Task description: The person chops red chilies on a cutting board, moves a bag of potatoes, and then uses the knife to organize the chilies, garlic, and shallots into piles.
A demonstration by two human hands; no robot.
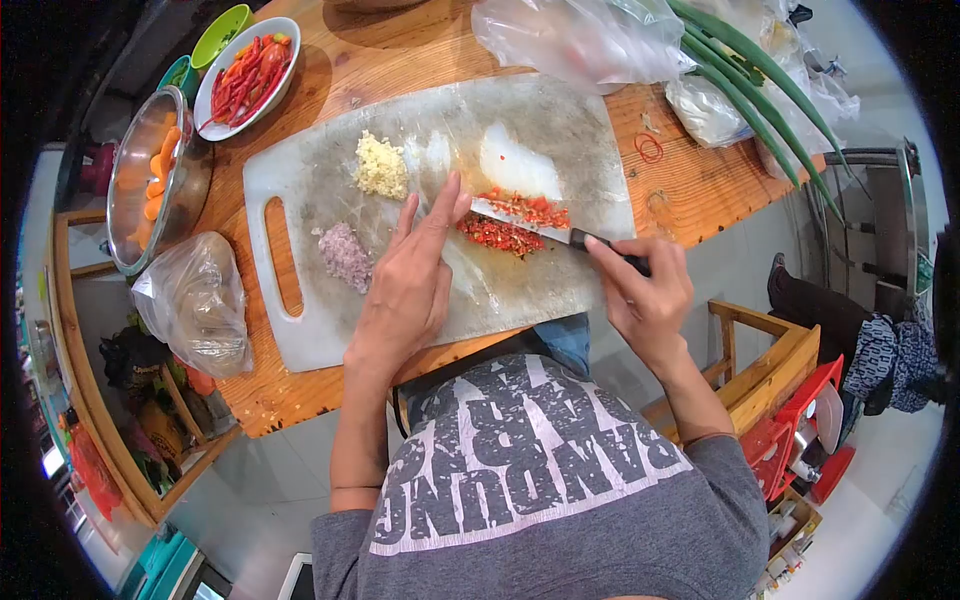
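Note:
My right hand (pixel 650 295) is closed around the black handle of a kitchen knife (pixel 557 235). The blade lies across finely chopped red chili (pixel 500 236), with bits of it on both sides. My left hand (pixel 412 285) is stretched out, fingers extended, with fingertips right at the tip of the blade. Under both sits a worn white cutting board (pixel 450 310) with a handle slot at its left end. Minced garlic (pixel 381 166) forms a pale yellow heap near the board's far side. Chopped shallot (pixel 344 256), light purple, is heaped beside my left hand.
At the far left are a white bowl (pixel 287 50) of red chilies, a green bowl (pixel 222 36) and a glass bowl (pixel 118 215) with carrot pieces. A plastic bag (pixel 200 305) rests by the board's left end. Green onions (pixel 755 105) and plastic bags (pixel 590 40) lie far right.

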